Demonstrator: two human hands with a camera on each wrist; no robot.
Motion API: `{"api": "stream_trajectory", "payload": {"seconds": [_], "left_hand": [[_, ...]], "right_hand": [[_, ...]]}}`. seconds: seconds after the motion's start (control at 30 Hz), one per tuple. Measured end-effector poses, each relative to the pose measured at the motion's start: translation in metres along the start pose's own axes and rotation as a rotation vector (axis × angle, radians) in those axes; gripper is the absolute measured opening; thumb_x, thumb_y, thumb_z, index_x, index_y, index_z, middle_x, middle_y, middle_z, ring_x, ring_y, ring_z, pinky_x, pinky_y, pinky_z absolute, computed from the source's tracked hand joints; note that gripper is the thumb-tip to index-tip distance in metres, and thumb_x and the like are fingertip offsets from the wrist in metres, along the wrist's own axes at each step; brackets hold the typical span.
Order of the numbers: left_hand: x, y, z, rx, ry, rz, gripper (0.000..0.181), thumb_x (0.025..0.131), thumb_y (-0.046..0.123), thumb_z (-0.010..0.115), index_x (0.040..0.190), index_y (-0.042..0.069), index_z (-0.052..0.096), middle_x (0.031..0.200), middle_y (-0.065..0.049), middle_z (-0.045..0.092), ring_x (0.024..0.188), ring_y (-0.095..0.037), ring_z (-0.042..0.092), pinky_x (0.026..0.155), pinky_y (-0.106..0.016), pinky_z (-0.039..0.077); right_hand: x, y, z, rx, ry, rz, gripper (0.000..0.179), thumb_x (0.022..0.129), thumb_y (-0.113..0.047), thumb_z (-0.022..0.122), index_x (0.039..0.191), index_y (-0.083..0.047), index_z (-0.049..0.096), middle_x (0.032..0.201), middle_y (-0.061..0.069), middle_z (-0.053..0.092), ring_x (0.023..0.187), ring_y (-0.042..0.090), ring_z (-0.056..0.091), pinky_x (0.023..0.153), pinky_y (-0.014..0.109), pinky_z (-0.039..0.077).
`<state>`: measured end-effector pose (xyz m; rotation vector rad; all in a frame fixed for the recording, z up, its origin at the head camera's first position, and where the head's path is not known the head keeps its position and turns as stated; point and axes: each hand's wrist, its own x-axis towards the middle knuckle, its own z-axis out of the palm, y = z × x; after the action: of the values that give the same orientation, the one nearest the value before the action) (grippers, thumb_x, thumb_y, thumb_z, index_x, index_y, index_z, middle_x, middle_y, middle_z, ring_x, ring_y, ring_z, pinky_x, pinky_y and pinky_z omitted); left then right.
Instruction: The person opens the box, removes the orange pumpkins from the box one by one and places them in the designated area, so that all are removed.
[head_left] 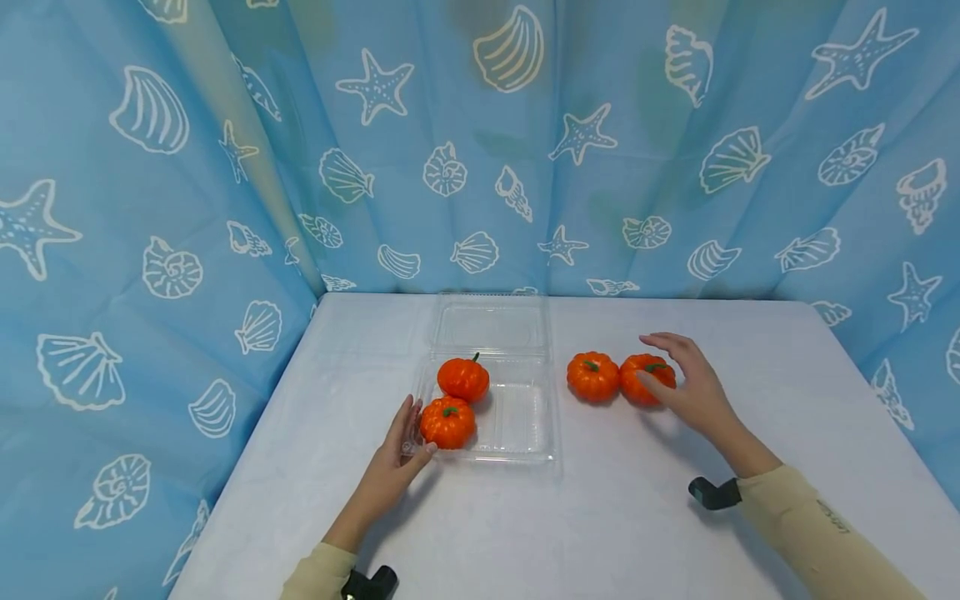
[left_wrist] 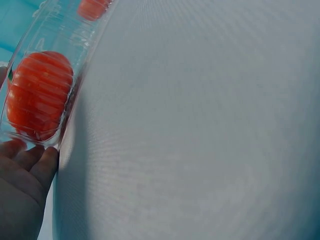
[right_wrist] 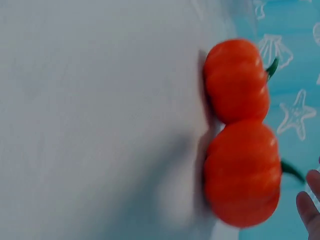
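A clear plastic clamshell box (head_left: 521, 417) lies with its lid folded back. Two small orange toy pumpkins (head_left: 463, 380) with green stems sit along its left side, one behind the other. My left hand (head_left: 392, 468) rests at the box's front left corner, fingers along the left wall and thumb at the front edge. In the left wrist view its fingertips (left_wrist: 44, 161) meet the box wall beside a pumpkin (left_wrist: 41, 96). To the right, two more pumpkins (head_left: 592, 377) stand side by side on the table. Over the rightmost pumpkin (right_wrist: 243, 173), my right hand (head_left: 693, 385) hovers, thumb and fingers spread.
A white cloth covers the table (head_left: 600, 517). Behind it and on the left hangs a blue curtain (head_left: 465, 125) printed with white shells and starfish. The box's open lid (head_left: 491, 327) extends to the table's back edge. A dark device (head_left: 712, 493) sits on the right wrist.
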<state>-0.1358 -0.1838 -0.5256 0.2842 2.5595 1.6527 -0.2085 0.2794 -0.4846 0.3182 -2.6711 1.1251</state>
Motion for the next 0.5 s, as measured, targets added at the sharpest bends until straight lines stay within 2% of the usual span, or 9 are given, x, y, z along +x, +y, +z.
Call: {"api": "stream_trajectory", "payload": {"seconds": [0.13, 0.23, 0.5], "left_hand": [[0.001, 0.001, 0.0, 0.002, 0.006, -0.002, 0.088, 0.1, 0.032, 0.067, 0.165, 0.014, 0.011, 0.166, -0.005, 0.027, 0.15, -0.027, 0.032, 0.109, -0.05, 0.044], [0.001, 0.001, 0.0, 0.006, 0.009, 0.002, 0.087, 0.1, 0.032, 0.067, 0.165, 0.014, 0.012, 0.166, -0.005, 0.027, 0.149, -0.028, 0.032, 0.109, -0.05, 0.044], [0.001, 0.002, 0.001, -0.016, 0.002, 0.005, 0.087, 0.1, 0.03, 0.067, 0.165, 0.016, 0.012, 0.167, -0.006, 0.027, 0.15, -0.028, 0.032, 0.109, -0.051, 0.044]], "right_hand": [[0.004, -0.015, 0.004, 0.037, -0.017, -0.032, 0.051, 0.094, -0.014, 0.073, 0.142, -0.01, 0.055, 0.143, 0.018, 0.049, 0.126, 0.04, 0.05, 0.1, 0.067, 0.046], [0.008, -0.024, 0.009, 0.053, -0.047, -0.043, 0.05, 0.096, -0.016, 0.072, 0.143, -0.011, 0.055, 0.139, 0.016, 0.052, 0.119, 0.038, 0.057, 0.098, 0.06, 0.051], [0.019, -0.051, 0.029, 0.136, -0.174, -0.054, 0.05, 0.095, -0.019, 0.073, 0.142, -0.012, 0.056, 0.136, 0.014, 0.059, 0.116, 0.031, 0.062, 0.098, 0.052, 0.054]]}}
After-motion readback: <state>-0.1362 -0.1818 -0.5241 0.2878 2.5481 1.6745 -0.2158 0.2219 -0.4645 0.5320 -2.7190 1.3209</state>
